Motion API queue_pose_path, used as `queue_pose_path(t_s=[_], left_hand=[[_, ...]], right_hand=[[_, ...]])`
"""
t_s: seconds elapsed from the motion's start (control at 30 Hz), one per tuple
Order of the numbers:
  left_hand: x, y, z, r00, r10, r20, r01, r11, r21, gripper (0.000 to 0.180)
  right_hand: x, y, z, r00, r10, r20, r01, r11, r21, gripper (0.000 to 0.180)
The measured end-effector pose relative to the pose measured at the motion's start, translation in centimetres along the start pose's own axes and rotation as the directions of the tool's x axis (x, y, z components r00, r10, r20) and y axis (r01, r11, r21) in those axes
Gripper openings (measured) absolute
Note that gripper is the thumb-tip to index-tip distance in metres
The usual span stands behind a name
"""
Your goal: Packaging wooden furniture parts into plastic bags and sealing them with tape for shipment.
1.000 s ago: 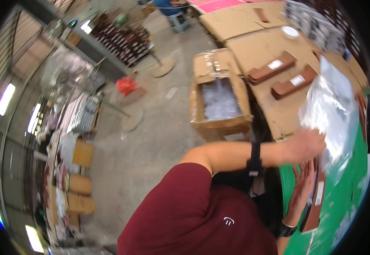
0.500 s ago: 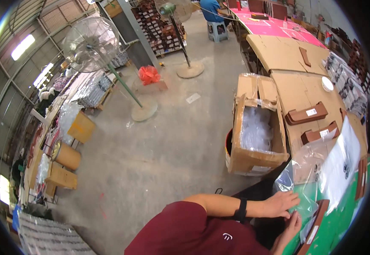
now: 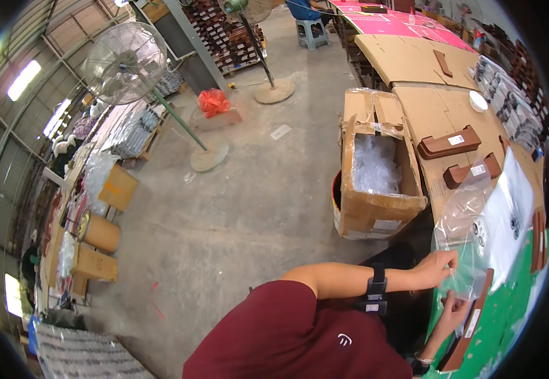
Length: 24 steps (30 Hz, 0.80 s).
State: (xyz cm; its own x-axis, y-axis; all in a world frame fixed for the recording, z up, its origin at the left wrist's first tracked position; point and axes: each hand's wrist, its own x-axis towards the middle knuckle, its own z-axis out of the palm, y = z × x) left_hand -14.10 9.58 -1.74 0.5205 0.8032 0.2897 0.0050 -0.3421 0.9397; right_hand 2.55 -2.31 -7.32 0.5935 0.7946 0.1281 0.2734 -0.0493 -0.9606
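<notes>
In the head view, left hand (image 3: 434, 271) and right hand (image 3: 453, 311), touching just before, now stand apart; the clear plastic bag (image 3: 462, 218) seems spread between them over the near-right green tabletop (image 3: 508, 309). Left fingers pinch its edge, arm stretched rightward; right fingers half curl, grip I cannot tell.

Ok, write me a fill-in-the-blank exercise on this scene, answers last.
1. The left hand and right hand handle a clear plastic bag by a worktop coloured ____.
2. Two labelled brown pieces lie on flattened ____.
3. The short-sleeved T-shirt is coloured ____.
4. The far tabletop is covered in bright ____.

Missing words: green; cardboard; maroon; pink.
</notes>
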Motion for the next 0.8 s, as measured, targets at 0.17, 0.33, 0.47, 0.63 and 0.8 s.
queue_pose_path(t_s=[0.17,0.33,0.47,0.63,0.8], left_hand=[[-0.8,-1.3,3.1,0.996,-0.087,-0.021,0.086,0.996,-0.034,0.013],[-0.5,0.0,1.7,0.996,-0.081,0.046,0.075,0.989,0.127,0.016],[1.5,-5.0,4.1,0.992,-0.033,-0.125,0.022,0.996,-0.088,0.011],[1.8,1.5,-2.9,0.891,-0.438,0.124,0.415,0.670,-0.615,0.010],[0.6,0.1,-4.8,0.983,-0.063,0.172,0.069,0.997,-0.024,0.019]], right_hand=[[0.8,-1.7,1.4,0.978,0.207,-0.018,-0.193,0.937,0.292,0.040],[2.9,0.8,-0.2,0.993,-0.090,0.079,0.075,0.982,0.175,0.040],[3.5,-1.1,-1.5,0.991,-0.123,0.059,0.128,0.987,-0.099,0.030],[3.2,-4.5,-4.7,0.931,-0.312,-0.191,0.262,0.933,-0.247,0.017],[3.5,-8.1,-4.5,0.993,-0.011,0.117,0.031,0.984,-0.175,0.045]])
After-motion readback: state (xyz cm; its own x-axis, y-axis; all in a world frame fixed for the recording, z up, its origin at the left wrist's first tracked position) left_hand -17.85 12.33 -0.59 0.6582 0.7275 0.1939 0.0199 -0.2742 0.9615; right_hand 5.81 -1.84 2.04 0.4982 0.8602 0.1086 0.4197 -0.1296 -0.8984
